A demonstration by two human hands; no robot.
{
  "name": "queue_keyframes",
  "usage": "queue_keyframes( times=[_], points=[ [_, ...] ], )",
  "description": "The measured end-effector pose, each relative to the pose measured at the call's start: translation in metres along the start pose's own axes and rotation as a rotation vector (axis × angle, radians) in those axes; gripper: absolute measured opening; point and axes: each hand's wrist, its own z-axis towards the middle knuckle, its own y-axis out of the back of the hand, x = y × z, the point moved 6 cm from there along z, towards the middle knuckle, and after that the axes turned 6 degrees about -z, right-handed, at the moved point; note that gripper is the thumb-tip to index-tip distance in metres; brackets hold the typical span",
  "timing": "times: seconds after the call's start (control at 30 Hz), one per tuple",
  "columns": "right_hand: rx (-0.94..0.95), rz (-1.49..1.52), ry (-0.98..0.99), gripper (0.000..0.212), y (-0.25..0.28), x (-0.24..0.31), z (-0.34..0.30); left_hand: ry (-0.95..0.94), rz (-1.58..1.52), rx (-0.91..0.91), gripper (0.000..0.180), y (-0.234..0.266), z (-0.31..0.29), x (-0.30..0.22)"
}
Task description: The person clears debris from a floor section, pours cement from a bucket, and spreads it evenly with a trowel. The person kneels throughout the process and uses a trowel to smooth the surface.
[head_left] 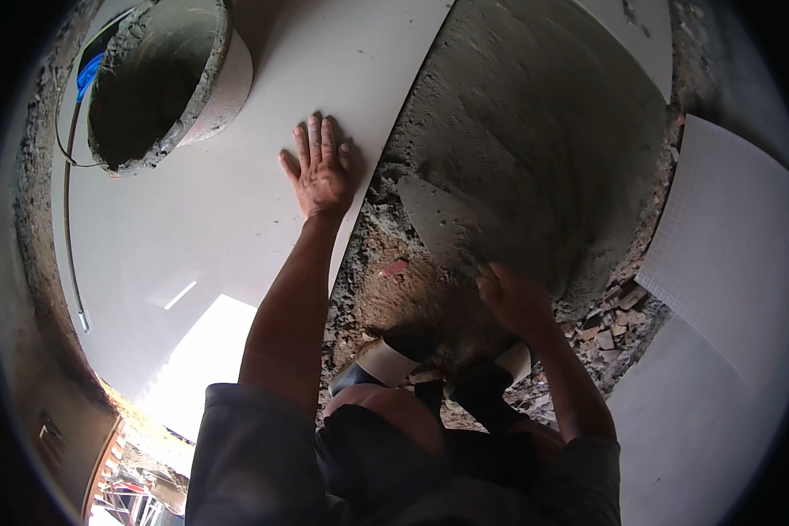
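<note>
My left hand (322,175) lies flat with fingers stretched on a large pale floor tile (237,202), close to its edge beside the mortar. In my right hand (513,298) is the handle of a trowel, mostly hidden by the fingers. The trowel's grey, mortar-smeared blade (435,219) rests on or just over the near left part of the wet mortar bed (534,114). That grey mortar is spread fairly smooth, with rough, crumbly edges toward me.
A mortar-crusted bucket (223,101) stands on the tile at far left, beside a thin dark rod (68,219). Bare earth (403,294) and broken rubble (618,329) lie near my feet. A grid-marked white sheet or tile (718,210) is at right.
</note>
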Motion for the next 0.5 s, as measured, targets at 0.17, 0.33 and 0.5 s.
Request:
queue_keyframes(
  times=[0.17, 0.33, 0.5],
  points=[
    [0.051, -0.199, 0.032, 0.035, -0.01, 0.013, -0.005, -0.207, -0.172, -0.066, 0.05, 0.012, -0.01, 0.006],
    [0.077, -0.218, -0.04, 0.033, 0.003, 0.014, 0.004, -0.29, -0.186, -0.016, 0.05, 0.015, -0.029, 0.022],
    [0.021, -0.201, 0.008, 0.032, 0.009, 0.021, 0.015, -0.316, -0.113, -0.042, 0.05, 0.016, -0.035, 0.024]
  ],
)
